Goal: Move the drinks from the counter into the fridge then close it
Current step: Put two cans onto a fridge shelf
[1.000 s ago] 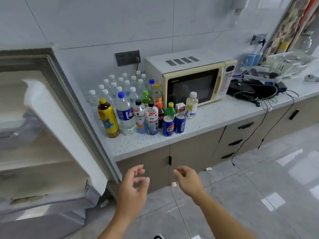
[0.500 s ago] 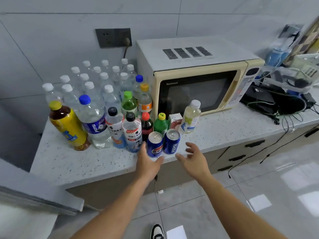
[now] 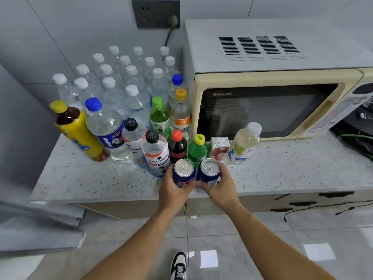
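Two blue soda cans stand side by side at the front edge of the speckled counter [image 3: 84,178]. My left hand [image 3: 173,190] grips the left can [image 3: 183,171]. My right hand [image 3: 222,188] grips the right can [image 3: 210,171]. Behind them stand several drinks: a yellow tea bottle [image 3: 80,132], a big Pepsi bottle [image 3: 107,130], a green bottle [image 3: 196,150], a small carton [image 3: 220,147] and a pale bottle [image 3: 245,143]. Several clear water bottles [image 3: 121,83] crowd the back. Part of the open fridge door [image 3: 40,225] shows at the lower left.
A cream microwave [image 3: 272,77] fills the counter's right half, close behind the drinks. Dark cables and bags [image 3: 355,136] lie at the far right. A wall socket [image 3: 156,13] holds a plug. Drawers sit under the counter, and my shoe [image 3: 178,263] is on the tiled floor.
I have stepped up to the counter and turned away from the fridge. Both hands reached forward and closed round the two blue cans.
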{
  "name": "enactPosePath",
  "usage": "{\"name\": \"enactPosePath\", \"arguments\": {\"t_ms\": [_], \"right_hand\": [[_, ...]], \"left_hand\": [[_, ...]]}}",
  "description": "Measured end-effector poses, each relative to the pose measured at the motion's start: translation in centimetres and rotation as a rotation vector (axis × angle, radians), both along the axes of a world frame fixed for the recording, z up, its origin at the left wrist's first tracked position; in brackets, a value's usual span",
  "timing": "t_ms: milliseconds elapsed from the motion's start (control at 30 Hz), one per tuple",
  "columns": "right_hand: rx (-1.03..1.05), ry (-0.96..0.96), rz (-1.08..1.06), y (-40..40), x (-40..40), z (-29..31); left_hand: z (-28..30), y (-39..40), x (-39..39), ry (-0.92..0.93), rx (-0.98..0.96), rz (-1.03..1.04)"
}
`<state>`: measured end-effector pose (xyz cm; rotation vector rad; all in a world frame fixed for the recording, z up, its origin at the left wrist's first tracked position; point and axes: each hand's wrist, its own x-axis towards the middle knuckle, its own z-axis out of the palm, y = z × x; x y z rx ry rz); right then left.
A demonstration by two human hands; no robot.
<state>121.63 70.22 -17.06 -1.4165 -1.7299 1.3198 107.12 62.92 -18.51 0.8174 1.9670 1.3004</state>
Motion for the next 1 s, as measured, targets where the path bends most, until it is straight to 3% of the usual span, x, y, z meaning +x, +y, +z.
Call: {"name": "enactPosePath", "arguments": {"t_ms": [200, 467, 1000], "right_hand": [[0.052, 0.046, 0.077, -0.4, 1.4, 0.1], [-0.029, 0.172, 0.259, -5.9, 1.7, 1.3], [-0.130, 0.335, 0.856, -31.1, -12.8, 3.9]], "left_hand": [[0.4, -3.1, 0.5, 0.031, -0.009, 0.046], [3.6, -15.5, 1.3, -0.053, -0.057, 0.212], [7.7, -44.2, -1.3, -0.049, 0.046, 0.906]]}}
